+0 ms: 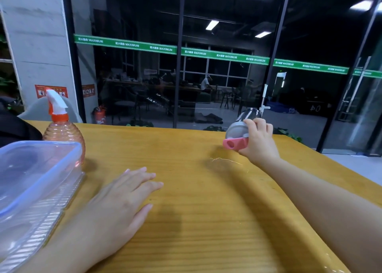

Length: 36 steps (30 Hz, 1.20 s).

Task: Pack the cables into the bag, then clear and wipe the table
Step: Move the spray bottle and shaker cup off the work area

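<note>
The right hand (259, 137) is gripping a tilted bottle (240, 128) with a pink strap above the counter (206, 210) – clearing, it seems (no cables or bag in view) – while the left hand (122, 196) is lying flat, fingers straight; next, setting it aside.

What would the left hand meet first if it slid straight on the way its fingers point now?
Probably nothing: the left hand lies flat on the table, fingers pointing forward and to the right over bare wood. The tilted bottle in the right hand is roughly that way, but appears lifted, so depth is unclear.
</note>
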Each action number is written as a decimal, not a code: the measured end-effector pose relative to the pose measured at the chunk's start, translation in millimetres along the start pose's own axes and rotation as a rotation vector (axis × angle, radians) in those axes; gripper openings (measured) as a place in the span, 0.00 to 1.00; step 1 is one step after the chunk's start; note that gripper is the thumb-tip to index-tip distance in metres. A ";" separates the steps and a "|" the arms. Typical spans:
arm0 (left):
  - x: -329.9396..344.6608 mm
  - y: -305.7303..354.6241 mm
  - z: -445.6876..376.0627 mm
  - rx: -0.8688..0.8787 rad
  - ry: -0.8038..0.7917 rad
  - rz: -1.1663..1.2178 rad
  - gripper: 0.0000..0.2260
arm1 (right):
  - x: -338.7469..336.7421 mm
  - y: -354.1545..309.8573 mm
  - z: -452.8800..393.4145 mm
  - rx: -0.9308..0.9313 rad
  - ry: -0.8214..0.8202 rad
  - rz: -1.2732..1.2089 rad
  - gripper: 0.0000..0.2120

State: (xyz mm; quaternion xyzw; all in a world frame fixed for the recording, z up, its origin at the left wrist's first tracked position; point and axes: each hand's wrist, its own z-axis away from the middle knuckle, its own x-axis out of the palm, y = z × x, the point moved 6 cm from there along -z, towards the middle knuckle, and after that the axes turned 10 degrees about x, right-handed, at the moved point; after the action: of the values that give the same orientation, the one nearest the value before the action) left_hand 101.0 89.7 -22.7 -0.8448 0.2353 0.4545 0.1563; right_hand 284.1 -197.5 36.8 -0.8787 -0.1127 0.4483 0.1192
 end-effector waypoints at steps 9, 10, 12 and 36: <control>-15.3 -22.3 11.3 -0.059 0.100 0.112 0.16 | -2.5 -113.8 28.4 -0.179 -0.045 -0.338 0.45; -20.0 -26.4 12.2 -0.106 0.130 0.172 0.18 | -3.6 -124.8 29.9 -0.172 -0.059 -0.412 0.45; -24.2 -33.0 14.5 -0.196 0.174 0.289 0.18 | -5.0 -146.4 30.4 -0.138 -0.111 -0.540 0.41; -31.9 -40.5 18.9 -0.273 0.179 0.402 0.04 | 50.8 -291.8 32.9 0.406 -0.751 -1.078 0.30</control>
State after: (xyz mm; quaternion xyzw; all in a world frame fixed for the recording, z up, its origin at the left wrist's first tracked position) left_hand 94.5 140.9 -4.1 -0.8311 0.3479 0.4275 -0.0743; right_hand 259.7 97.7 70.0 -0.4452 -0.4818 0.6127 0.4407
